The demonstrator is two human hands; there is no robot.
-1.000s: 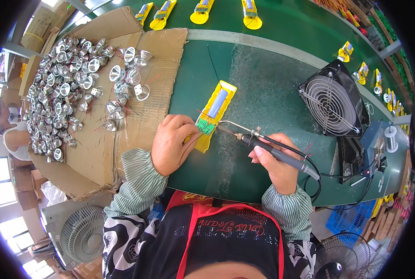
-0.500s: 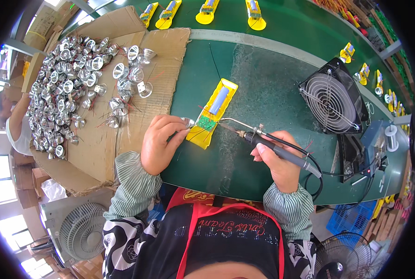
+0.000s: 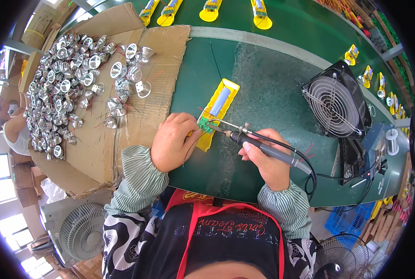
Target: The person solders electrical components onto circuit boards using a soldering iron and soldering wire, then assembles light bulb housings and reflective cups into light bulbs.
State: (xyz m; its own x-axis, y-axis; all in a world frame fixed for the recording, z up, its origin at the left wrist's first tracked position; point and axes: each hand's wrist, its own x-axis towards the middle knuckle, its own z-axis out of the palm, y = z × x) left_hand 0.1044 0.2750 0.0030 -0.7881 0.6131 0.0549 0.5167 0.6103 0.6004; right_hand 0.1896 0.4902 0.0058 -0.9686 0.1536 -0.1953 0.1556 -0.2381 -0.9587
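While the left hand (image 3: 174,142) presses down on the near end of the yellow housing (image 3: 219,111), I keep the right hand (image 3: 268,162) wrapped tight around the soldering iron (image 3: 263,146), its bent tip brought in to the small green circuit board (image 3: 205,124) that sits in that near end. The left fingers are curled closed over the housing's edge and the board, pinning them to the green bench mat (image 3: 272,93); whether they also pinch a wire I cannot tell. A blue cylindrical cell (image 3: 220,100) lies in the housing further up. I judge this to be the soldering step, with the tip at or just short of a joint on the board. My next move calls for a steady tip and a firm left-hand hold, so the housing does not slide. To my left, a heap of silver reflector cups (image 3: 63,88) lies on cardboard (image 3: 165,51); a black fan (image 3: 333,104) stands well off to the right.
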